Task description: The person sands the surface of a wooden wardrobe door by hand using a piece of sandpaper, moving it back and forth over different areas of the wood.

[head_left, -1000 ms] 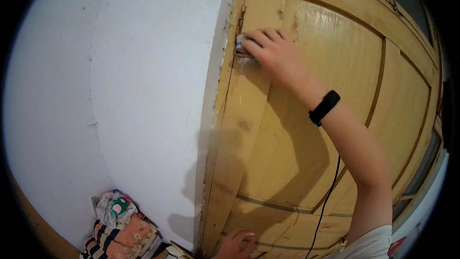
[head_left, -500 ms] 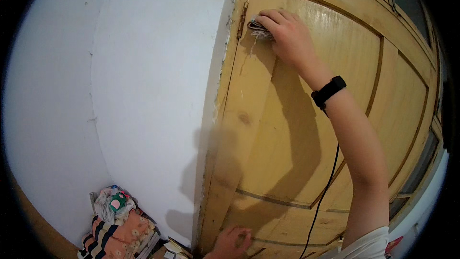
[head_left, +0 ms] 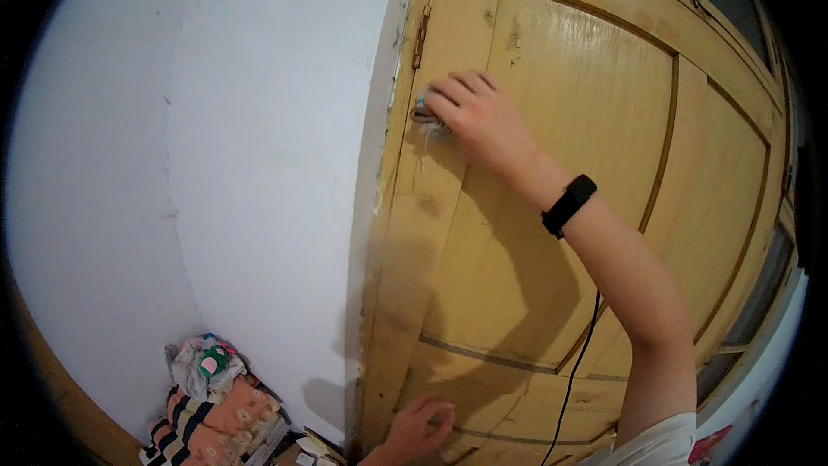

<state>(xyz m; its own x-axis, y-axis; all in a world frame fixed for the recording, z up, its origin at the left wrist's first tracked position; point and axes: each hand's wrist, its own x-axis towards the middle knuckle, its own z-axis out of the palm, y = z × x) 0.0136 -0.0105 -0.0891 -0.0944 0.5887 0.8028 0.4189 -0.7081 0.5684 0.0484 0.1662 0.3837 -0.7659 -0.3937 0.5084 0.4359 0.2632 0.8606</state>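
Observation:
My right hand (head_left: 479, 116) is raised high and presses a small grey-blue cloth (head_left: 424, 114) against the hinge side of a yellow wooden door (head_left: 561, 207), just below a metal hinge (head_left: 420, 37). A black band (head_left: 568, 204) sits on that wrist. My left hand (head_left: 418, 427) rests low on the door near its bottom panel, fingers curled, holding nothing that I can see.
A white plastered wall (head_left: 224, 164) fills the left half. A pile of folded striped and patterned fabric (head_left: 216, 406) lies on the floor in the corner. A thin black cable (head_left: 573, 380) hangs down along the door.
My right hand with the cloth went up the door edge toward the hinge, then came back down a little. My left hand stayed low on the door.

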